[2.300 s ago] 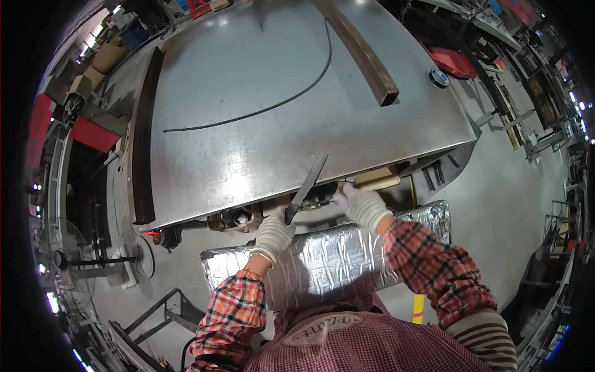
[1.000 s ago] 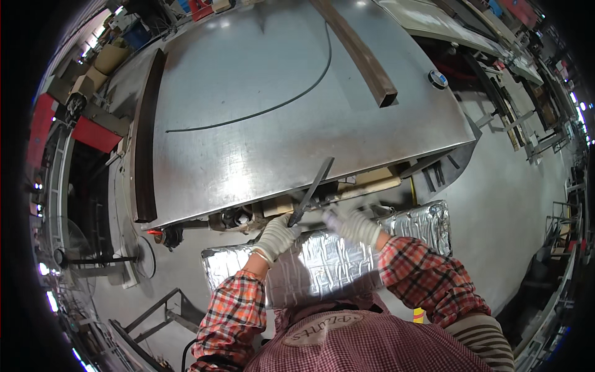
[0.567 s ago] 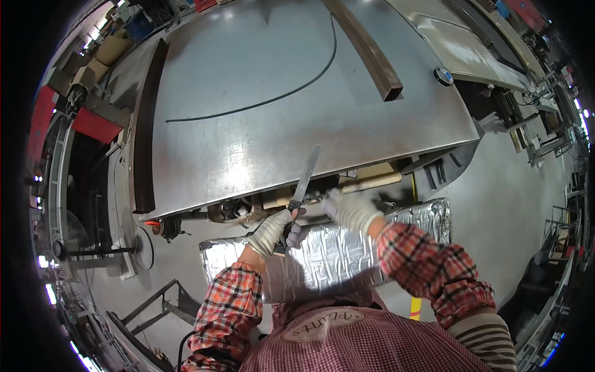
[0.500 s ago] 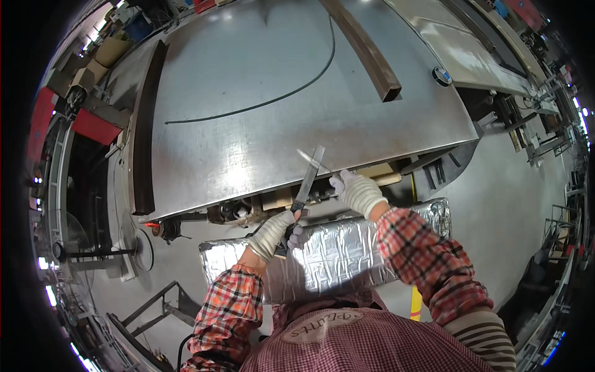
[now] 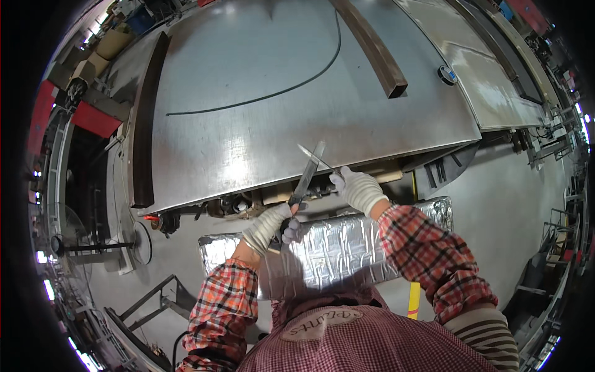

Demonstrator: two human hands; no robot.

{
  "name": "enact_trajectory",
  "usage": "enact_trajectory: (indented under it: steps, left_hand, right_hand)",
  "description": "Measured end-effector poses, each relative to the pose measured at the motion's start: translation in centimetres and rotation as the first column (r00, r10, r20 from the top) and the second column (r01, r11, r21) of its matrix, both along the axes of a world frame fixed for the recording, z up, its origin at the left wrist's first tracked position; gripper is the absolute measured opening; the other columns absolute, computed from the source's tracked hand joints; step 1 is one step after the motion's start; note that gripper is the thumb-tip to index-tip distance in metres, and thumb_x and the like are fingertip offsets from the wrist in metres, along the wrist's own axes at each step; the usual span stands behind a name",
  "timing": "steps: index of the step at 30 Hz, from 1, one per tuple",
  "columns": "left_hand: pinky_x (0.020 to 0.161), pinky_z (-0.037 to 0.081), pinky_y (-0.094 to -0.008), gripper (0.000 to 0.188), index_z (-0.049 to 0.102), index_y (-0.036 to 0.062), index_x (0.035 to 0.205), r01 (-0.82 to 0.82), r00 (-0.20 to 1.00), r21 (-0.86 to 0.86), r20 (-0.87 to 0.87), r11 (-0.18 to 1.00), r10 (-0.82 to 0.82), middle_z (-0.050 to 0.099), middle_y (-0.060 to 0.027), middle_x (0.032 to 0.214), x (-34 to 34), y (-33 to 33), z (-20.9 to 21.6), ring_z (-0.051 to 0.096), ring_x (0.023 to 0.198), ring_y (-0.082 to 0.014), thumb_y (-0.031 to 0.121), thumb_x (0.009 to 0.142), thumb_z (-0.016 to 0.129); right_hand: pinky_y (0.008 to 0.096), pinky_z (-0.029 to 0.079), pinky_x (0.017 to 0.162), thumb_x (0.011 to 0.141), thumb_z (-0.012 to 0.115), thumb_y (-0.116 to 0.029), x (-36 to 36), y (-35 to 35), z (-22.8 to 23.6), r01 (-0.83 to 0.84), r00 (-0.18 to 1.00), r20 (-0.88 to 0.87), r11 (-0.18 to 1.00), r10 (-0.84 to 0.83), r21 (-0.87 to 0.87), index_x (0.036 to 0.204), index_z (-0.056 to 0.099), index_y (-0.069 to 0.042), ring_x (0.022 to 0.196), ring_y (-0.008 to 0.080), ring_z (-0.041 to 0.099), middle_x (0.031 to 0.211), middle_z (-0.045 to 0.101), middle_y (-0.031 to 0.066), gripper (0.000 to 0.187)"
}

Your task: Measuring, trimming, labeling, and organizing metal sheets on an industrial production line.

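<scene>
My left hand, in a white glove, grips the dark handle of a long flat metal file that slants up over the front edge of a big sheet-metal plate. My right hand, also gloved, pinches a thin silvery sliver of metal that crosses the file near its tip. Both hands hover just in front of the plate's near edge. Below them lies a foil-wrapped slab.
A rusty rectangular steel tube lies on the plate at the back, a dark steel bar along its left edge. A curved dark line is drawn on the plate. A round blue-white tin sits at right. Racks and frames ring the concrete floor.
My right hand let go of the file's end at the plate edge and lifted a thin metal sliver. The file has tilted up in my left hand.
</scene>
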State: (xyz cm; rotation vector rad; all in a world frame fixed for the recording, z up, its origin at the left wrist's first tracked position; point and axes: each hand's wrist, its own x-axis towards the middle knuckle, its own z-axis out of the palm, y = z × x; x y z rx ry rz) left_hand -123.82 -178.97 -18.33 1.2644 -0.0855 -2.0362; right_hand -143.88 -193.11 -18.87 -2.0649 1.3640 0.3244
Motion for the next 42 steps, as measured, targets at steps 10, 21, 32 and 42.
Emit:
enact_trajectory:
  steps: [10, 21, 32, 42]
  left_hand:
    - [0.04, 0.035, -0.0208, 0.024, 0.056, 0.0106, 0.086, 0.066, 0.992, -0.109, 0.112, 0.992, -0.054, 0.051, -0.0002, 0.06, -0.7, -0.9, 2.5, 0.045, 0.047, -0.0085, 0.034, 0.083, 0.061]
    - [0.039, 0.036, -0.0206, 0.025, 0.053, 0.0113, 0.085, 0.092, 0.982, -0.018, 0.167, 0.996, -0.088, 0.052, -0.0017, 0.062, -0.1, -1.1, 3.0, 0.045, 0.045, -0.0091, 0.034, 0.081, 0.063]
    - [0.039, 0.034, -0.0222, 0.025, 0.054, 0.0104, 0.088, 0.023, 0.991, -0.081, 0.135, 0.996, -0.012, 0.053, -0.0022, 0.063, 0.2, 0.1, 2.0, 0.044, 0.045, -0.0094, 0.034, 0.083, 0.061]
    - [0.039, 0.034, -0.0222, 0.024, 0.056, 0.0097, 0.086, 0.083, 0.994, -0.056, 0.074, 0.995, -0.078, 0.054, -0.0018, 0.062, 0.1, -0.9, 3.6, 0.047, 0.045, -0.0103, 0.033, 0.082, 0.062]
  right_hand:
    - [0.0448, 0.047, 0.069, 0.091, 0.036, -0.036, -0.7, 2.5, 1.3, -0.475, 0.852, 0.074, 0.824, 0.519, -0.31, 0.097, 0.049, -0.001, 0.077, 0.0367, 0.06, 0.077, 0.06, 0.0234, 0.038]
    - [0.0479, 0.046, 0.069, 0.091, 0.035, -0.04, -1.2, 4.5, -1.3, -0.262, 0.961, 0.012, 0.922, 0.277, -0.286, 0.098, 0.051, -0.002, 0.07, 0.0394, 0.06, 0.069, 0.061, 0.0202, 0.043]
    - [0.0462, 0.044, 0.08, 0.093, 0.031, -0.041, -1.1, 2.1, 1.9, -0.027, 0.997, 0.076, 0.999, 0.029, -0.022, 0.101, 0.052, 0.0, 0.082, 0.0344, 0.061, 0.081, 0.063, 0.0194, 0.047]
    - [0.0448, 0.045, 0.078, 0.091, 0.034, -0.044, -1.5, 0.1, 2.1, 0.011, 1.0, -0.003, 0.993, -0.011, -0.121, 0.099, 0.049, -0.001, 0.085, 0.0378, 0.059, 0.083, 0.062, 0.0225, 0.046]
